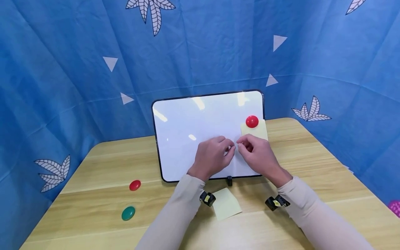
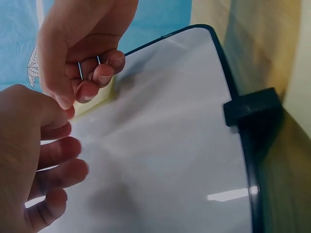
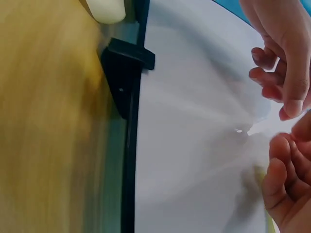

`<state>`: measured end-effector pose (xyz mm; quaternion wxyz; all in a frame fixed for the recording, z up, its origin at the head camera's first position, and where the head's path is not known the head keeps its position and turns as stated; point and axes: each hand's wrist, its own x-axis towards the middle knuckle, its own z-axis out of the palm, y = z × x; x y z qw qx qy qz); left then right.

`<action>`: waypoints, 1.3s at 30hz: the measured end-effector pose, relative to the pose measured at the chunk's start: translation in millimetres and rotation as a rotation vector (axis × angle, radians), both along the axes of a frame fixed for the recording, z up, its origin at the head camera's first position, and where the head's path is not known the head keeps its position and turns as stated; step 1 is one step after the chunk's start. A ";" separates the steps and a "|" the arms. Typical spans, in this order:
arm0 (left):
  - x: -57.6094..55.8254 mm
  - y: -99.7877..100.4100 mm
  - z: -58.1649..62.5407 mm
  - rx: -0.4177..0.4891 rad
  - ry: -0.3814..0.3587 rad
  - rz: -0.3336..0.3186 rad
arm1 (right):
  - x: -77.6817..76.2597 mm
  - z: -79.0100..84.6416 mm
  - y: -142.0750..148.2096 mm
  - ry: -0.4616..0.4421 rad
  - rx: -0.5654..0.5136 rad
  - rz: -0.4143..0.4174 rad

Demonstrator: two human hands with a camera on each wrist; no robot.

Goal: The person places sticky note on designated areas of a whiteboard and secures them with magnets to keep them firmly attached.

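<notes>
Curled hands [image 1: 214, 155] [image 1: 258, 155] nearly meet before a glossy whiteboard [image 1: 176, 139] — corners rounded.

Blue backdrop [image 1: 215, 48] w/ leaf prints [image 1: 156, 21], prob. cloth; 1 wood tbl [image 1: 90, 208].

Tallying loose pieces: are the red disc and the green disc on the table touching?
Apart: the head view shows bare tabletop between the red disc and the green disc.

A curtain [image 1: 200, 52] hangs behind the table [image 1: 103, 166] and its whiteboard [image 1: 182, 119]. At the board's right edge is a note [image 1: 260, 132] bearing a top disc [image 1: 251, 121]. The left hand [image 1: 213, 156] and right hand [image 1: 258, 152] are before the board. A sheet [image 1: 227, 204] lies nearer; left of it, a far disc [image 1: 135, 185] lies behind a near disc [image 1: 128, 213].
</notes>
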<state>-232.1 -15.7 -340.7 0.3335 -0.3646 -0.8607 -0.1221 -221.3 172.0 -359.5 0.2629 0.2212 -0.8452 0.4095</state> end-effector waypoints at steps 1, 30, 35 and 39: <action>1.1 -1.4 -1.2 -0.006 -0.013 -0.001 | 0.8 -0.5 -1.2 -0.018 0.011 0.026; 30.7 -66.9 -31.6 -0.098 -0.160 0.041 | 16.3 -9.9 -32.3 -0.309 0.452 0.419; 35.8 -79.5 -32.8 -0.082 -0.203 0.066 | 19.0 -13.4 -35.6 -0.340 0.527 0.445; 38.9 -88.1 -34.9 -0.081 -0.207 0.078 | 20.7 -15.4 -36.4 -0.346 0.556 0.456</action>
